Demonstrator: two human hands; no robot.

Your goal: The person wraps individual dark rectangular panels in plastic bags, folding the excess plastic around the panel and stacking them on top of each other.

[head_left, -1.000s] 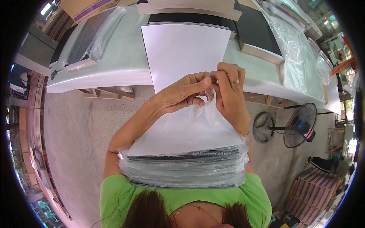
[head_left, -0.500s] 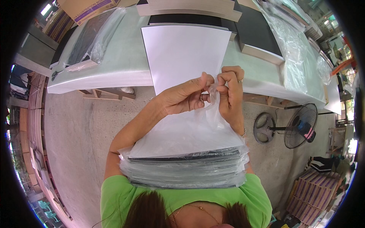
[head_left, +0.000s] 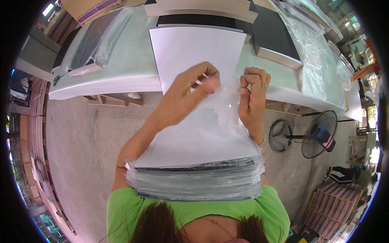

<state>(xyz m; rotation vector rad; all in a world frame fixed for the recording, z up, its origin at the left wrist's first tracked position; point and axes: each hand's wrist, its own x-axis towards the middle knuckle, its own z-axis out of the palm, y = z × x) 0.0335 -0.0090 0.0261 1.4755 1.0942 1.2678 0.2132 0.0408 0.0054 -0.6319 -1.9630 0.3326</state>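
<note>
A thick stack of dark sheets (head_left: 194, 178), wrapped in a clear plastic bag (head_left: 202, 137), rested against the person's chest, its layered edges showing grey and black through the crinkled film. The left hand (head_left: 190, 93) was closed in a pinch on the loose top of the bag, and the right hand (head_left: 253, 95), with a ring on one finger, was fisted around the film just beside it; the plastic bunched and stretched between the two, glossy and wrinkled.

Beyond the hands lay the bench (head_left: 129, 73), covered in a pale, smooth sheet. A flat white board (head_left: 190, 48) lay on it directly behind the hands, with black boards (head_left: 271, 32) stacked near it to the right. More loose clear plastic (head_left: 316, 69) draped over the bench's right side, and another wrapped dark panel (head_left: 89, 44) lay at the left, beside a cardboard box (head_left: 89, 8).

Below the bench, on the rough concrete floor (head_left: 81, 137), stood a round pedestal fan (head_left: 318, 133) to the right, well apart from the stack. Bundled purple-striped packs (head_left: 328, 202) sat further right.
</note>
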